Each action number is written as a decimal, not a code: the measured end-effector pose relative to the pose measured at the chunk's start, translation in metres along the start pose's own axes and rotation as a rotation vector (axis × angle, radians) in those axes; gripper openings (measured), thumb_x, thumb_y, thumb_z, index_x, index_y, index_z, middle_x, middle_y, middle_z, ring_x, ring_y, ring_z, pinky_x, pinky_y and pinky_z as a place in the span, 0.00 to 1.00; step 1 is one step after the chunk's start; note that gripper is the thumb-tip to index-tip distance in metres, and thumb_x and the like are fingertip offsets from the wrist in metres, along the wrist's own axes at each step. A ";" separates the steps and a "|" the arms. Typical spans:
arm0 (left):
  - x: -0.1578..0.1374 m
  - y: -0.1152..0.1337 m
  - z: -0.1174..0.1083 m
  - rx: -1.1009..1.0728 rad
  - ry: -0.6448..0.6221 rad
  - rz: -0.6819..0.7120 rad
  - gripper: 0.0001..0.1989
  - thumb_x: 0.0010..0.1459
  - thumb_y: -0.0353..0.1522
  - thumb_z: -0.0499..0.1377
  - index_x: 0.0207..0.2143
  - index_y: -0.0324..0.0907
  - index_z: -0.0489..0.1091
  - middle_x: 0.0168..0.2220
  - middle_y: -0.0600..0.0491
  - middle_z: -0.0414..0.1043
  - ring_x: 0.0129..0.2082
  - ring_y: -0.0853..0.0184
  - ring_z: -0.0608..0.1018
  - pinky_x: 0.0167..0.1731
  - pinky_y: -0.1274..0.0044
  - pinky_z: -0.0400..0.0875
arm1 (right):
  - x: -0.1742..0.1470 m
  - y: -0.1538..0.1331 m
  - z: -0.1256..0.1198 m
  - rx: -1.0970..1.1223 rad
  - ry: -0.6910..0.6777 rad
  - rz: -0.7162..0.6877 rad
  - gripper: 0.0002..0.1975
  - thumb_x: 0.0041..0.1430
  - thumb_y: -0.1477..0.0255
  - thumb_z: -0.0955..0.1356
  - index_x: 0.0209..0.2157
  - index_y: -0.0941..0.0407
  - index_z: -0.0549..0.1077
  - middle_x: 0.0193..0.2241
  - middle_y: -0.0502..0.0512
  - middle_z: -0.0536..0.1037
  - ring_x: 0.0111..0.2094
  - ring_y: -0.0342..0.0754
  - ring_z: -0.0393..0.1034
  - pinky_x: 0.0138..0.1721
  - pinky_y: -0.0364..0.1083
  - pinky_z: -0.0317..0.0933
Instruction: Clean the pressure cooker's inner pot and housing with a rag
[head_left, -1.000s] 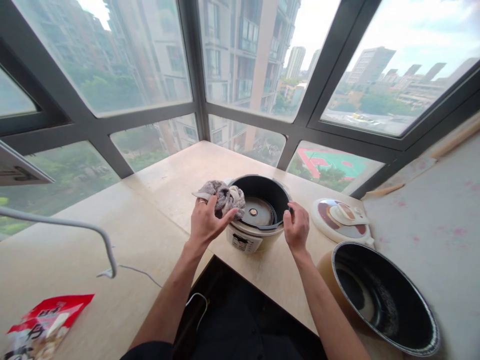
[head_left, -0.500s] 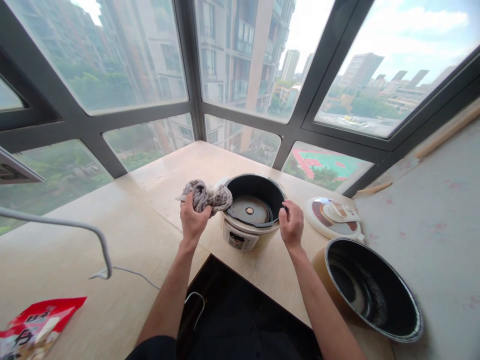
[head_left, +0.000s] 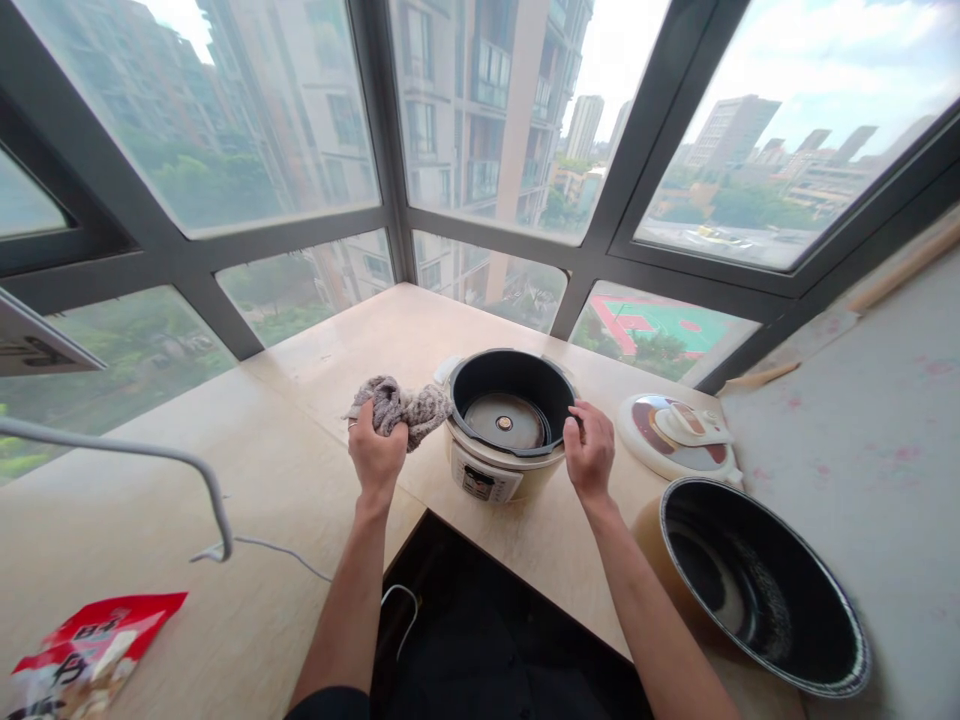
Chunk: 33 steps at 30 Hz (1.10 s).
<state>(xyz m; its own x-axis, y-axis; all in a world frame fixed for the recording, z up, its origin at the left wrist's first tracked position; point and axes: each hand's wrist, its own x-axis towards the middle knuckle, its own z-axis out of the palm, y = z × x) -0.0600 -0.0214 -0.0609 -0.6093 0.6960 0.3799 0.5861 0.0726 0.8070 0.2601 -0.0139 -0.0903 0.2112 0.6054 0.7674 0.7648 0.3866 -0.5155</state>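
Note:
My left hand [head_left: 377, 450] is closed round a bunched grey-brown patterned cloth [head_left: 401, 408], just left of the electric pressure cooker [head_left: 487, 478]. The cooker stands upright, lidless, its dark inside bare down to the heating plate [head_left: 504, 421] with a small round button in the middle. My right hand [head_left: 590, 447] grips the right side of the cooker's rim, fingers curled at the edge. Further right rests the cooker's lid [head_left: 680, 437], its handle up. A large inner pot [head_left: 757, 585], black inside and golden outside, leans tilted near my right forearm.
Grey-framed windows [head_left: 397, 220] rise behind the pale countertop [head_left: 300, 440]. A red snack-like bag [head_left: 97, 650] lies at lower left, below a bent grey tube [head_left: 187, 460]. A white cord runs across the counter toward the dark counter edge. A patterned wall [head_left: 885, 440] bounds the right.
My left hand has moved the cloth slightly left and down, away from the cooker's rim. My right hand stays at the rim. The whole view has shifted a little.

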 end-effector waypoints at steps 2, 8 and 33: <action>0.007 -0.001 -0.006 0.022 0.041 -0.025 0.34 0.46 0.33 0.63 0.58 0.35 0.71 0.49 0.36 0.76 0.53 0.42 0.76 0.58 0.51 0.69 | 0.000 0.000 0.000 -0.003 -0.002 0.007 0.12 0.69 0.67 0.62 0.43 0.56 0.76 0.46 0.63 0.80 0.51 0.56 0.73 0.56 0.61 0.65; 0.013 0.006 -0.007 -0.011 0.042 0.024 0.33 0.46 0.34 0.63 0.57 0.35 0.73 0.48 0.37 0.77 0.52 0.44 0.77 0.57 0.53 0.70 | 0.000 0.000 0.000 0.001 0.006 -0.003 0.12 0.68 0.67 0.63 0.42 0.56 0.76 0.46 0.64 0.80 0.51 0.57 0.73 0.55 0.61 0.65; 0.009 0.033 0.025 -0.134 -0.201 0.014 0.50 0.42 0.46 0.73 0.65 0.40 0.59 0.58 0.36 0.67 0.61 0.43 0.71 0.61 0.55 0.65 | 0.000 -0.001 -0.001 -0.007 -0.002 0.009 0.12 0.68 0.67 0.62 0.42 0.55 0.76 0.46 0.63 0.80 0.50 0.57 0.74 0.56 0.62 0.65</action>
<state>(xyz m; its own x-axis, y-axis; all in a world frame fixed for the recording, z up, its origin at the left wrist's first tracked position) -0.0334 0.0051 -0.0421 -0.4754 0.8253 0.3047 0.5095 -0.0241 0.8601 0.2599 -0.0147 -0.0892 0.2169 0.6100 0.7621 0.7673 0.3761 -0.5194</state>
